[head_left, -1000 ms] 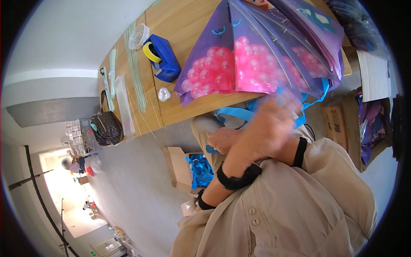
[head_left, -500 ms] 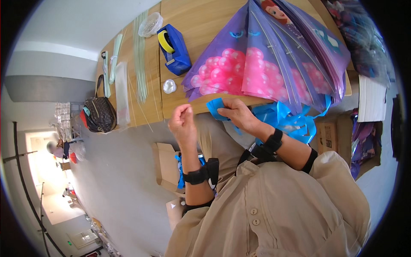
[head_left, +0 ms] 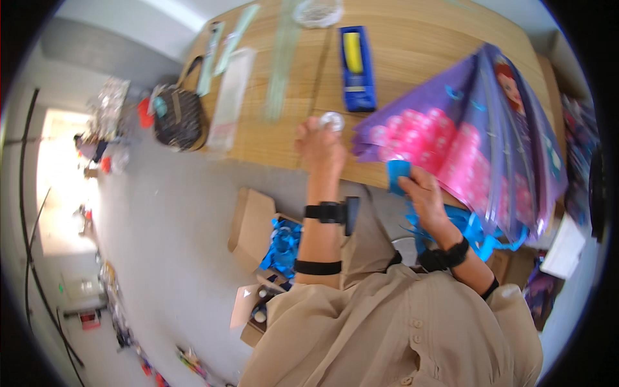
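Observation:
My right hand is closed in a pinch on a short strip of blue ribbon, held up at the table's front edge. My left hand reaches over the table, its fingertips at a small round silvery-clear thing. Blur hides whether the fingers grip it. Beyond it stands a blue tape dispenser with a yellow core. To the right lies folded purple printed fabric with pink bubbles and thin rods, perhaps kites. More blue ribbon hangs below it, next to my right wrist.
On the wooden table are a clear round dish, bundles of pale thin sticks and a clear plastic sleeve. A dark patterned bag sits at the left edge. Below is an open carton with blue ribbon.
My left hand has moved forward over the table to the small round thing. The right hand still holds the blue strip. The view has turned, so more of the table shows.

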`<control>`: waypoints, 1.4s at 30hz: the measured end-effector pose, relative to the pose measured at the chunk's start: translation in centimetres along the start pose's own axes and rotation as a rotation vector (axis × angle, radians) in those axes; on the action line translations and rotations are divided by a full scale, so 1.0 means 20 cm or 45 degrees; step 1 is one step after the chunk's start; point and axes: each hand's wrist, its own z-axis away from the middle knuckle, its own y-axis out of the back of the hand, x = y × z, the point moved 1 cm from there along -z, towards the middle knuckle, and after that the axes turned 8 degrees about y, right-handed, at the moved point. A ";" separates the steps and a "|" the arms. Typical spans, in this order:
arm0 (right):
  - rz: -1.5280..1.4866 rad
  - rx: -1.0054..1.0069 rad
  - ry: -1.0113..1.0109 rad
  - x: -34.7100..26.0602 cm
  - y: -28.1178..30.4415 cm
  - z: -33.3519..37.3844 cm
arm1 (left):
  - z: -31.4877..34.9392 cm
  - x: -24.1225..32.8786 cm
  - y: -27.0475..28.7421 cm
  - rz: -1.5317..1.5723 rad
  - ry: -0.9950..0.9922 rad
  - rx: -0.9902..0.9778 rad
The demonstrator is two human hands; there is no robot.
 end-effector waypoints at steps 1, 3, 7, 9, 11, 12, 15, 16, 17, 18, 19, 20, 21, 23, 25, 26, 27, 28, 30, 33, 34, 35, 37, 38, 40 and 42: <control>-0.050 0.047 -0.006 0.00 0.01 -0.01 | 0.01 0.03 0.00 0.073 -0.013 0.142; -0.138 0.013 -0.008 -0.02 -0.02 -0.04 | 0.07 0.03 -0.01 0.639 -0.048 0.215; -0.312 0.126 -0.001 -0.02 -0.03 -0.07 | 0.28 0.14 0.03 1.098 0.095 -0.142; -0.326 0.104 0.014 -0.01 -0.02 -0.06 | 0.36 0.19 0.03 1.262 0.187 -0.249; -0.210 0.048 0.056 0.00 -0.01 -0.06 | 0.41 0.23 0.05 1.428 0.272 -0.365; -0.226 0.033 0.056 -0.02 -0.02 -0.05 | 0.43 0.25 0.06 1.679 0.398 -0.501; -0.241 0.121 0.106 -0.07 -0.03 -0.04 | 0.46 0.25 0.06 1.958 0.492 -0.706; -0.293 0.134 0.092 -0.06 -0.02 -0.04 | 0.47 0.25 0.05 1.993 0.467 -0.775; -0.329 0.164 0.069 -0.04 0.02 -0.03 | 0.48 0.27 0.05 1.998 0.477 -0.806; -0.233 0.144 0.081 -0.04 0.03 -0.04 | 0.47 0.26 0.05 1.748 0.404 -0.746; -0.122 0.132 0.074 -0.04 0.04 -0.05 | 0.48 0.27 0.06 1.510 0.333 -0.704; -0.095 0.163 0.099 -0.05 0.04 -0.05 | 0.48 0.30 0.07 1.489 0.353 -0.717; -0.074 0.183 0.122 -0.06 0.01 -0.05 | 0.48 0.30 0.09 1.460 0.378 -0.723; -0.274 0.204 0.059 0.02 -0.04 -0.06 | 0.51 0.27 0.05 1.473 0.541 -0.599; -0.483 0.241 -0.021 0.02 -0.07 -0.05 | 0.52 0.30 0.07 1.640 0.642 -0.518; -0.462 0.271 -0.024 0.04 -0.05 -0.03 | 0.53 0.30 0.06 1.655 0.638 -0.554; -0.483 0.261 -0.023 0.07 -0.04 -0.02 | 0.55 0.31 0.05 1.704 0.659 -0.561; -0.507 0.243 -0.026 0.07 -0.03 -0.01 | 0.56 0.31 0.03 1.749 0.687 -0.563; -0.487 0.252 -0.077 0.07 -0.02 0.00 | 0.58 0.31 0.01 1.710 0.697 -0.558; -0.518 0.255 -0.141 0.07 -0.01 0.02 | 0.58 0.33 0.01 1.728 0.701 -0.557; -0.533 0.246 -0.162 0.07 -0.01 0.02 | 0.57 0.32 0.01 1.780 0.688 -0.565; -0.548 0.238 -0.183 0.08 -0.01 0.01 | 0.56 0.32 0.02 1.787 0.687 -0.578; -0.552 0.280 -0.191 0.06 -0.03 -0.01 | 0.55 0.30 0.02 1.869 0.731 -0.580; -0.565 0.311 -0.199 0.05 -0.03 -0.01 | 0.53 0.28 0.00 1.932 0.738 -0.542; -0.475 0.317 -0.178 0.05 -0.03 -0.02 | 0.49 0.25 0.00 1.842 0.713 -0.528; -0.382 0.321 -0.154 0.07 -0.01 -0.03 | 0.42 0.24 0.00 1.571 0.630 -0.440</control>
